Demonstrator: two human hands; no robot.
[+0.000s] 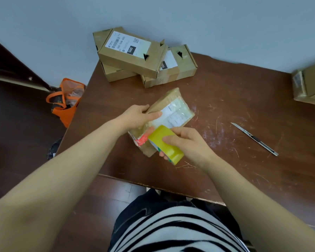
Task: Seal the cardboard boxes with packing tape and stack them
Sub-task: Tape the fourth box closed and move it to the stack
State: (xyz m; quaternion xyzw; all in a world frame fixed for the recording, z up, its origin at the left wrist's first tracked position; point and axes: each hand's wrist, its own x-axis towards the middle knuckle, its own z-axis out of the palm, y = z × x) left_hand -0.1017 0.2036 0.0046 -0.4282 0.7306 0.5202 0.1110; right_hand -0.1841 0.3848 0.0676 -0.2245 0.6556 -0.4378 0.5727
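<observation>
Head view looks down on a brown, scratched table (244, 99) set against a pale wall. Near its middle lies a box (168, 101), turned at an angle, wrapped in clear film with a white label on top and a torn red strip at its near end. The left hand (138, 115) grips the box at its left edge, thumb laid across the top by the label and fingers curled round the side. The right hand (187, 142) holds a yellow tape (173, 151) roll, fingers curled over its outer face and fingertips showing under it. The roll sits against the near end of the box, just beside the red strip.

At the far left corner of the table stands a stack (129, 55): one labelled carton rests askew on two others that sit side by side. At the far right edge sits another carton (311, 86), blurred and partly cut off. A knife (255, 139) lies flat on the table to the right, well apart from the hands. On the floor to the left stands an orange bag (67, 110), just beside the table's edge.
</observation>
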